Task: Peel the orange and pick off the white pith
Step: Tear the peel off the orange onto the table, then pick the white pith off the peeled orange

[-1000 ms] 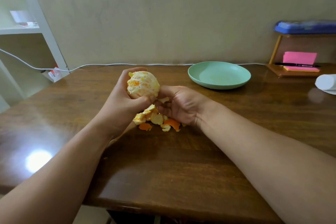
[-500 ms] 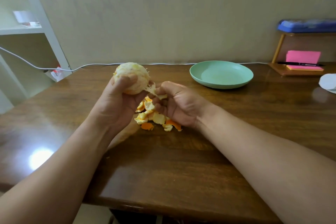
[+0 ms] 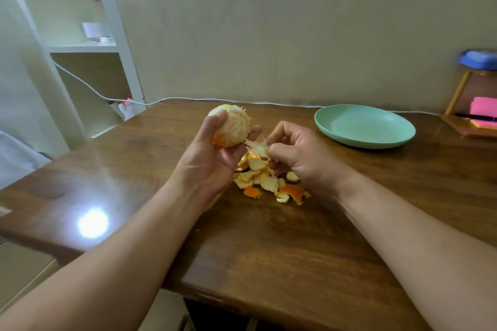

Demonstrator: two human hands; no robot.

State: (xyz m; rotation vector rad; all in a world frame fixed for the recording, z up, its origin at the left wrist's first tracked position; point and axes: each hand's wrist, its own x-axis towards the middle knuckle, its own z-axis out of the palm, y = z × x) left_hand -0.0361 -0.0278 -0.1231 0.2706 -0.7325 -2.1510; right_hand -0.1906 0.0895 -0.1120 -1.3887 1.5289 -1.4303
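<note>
The left hand grips the orange, nearly all peeled and pale with pith, holding it up above the wooden table. Just beside it, the right hand pinches a strip of white pith whose other end still clings to the fruit's lower side. Under both hands lies a heap of peel scraps. A green plate sits further right, well apart from the pile.
</note>
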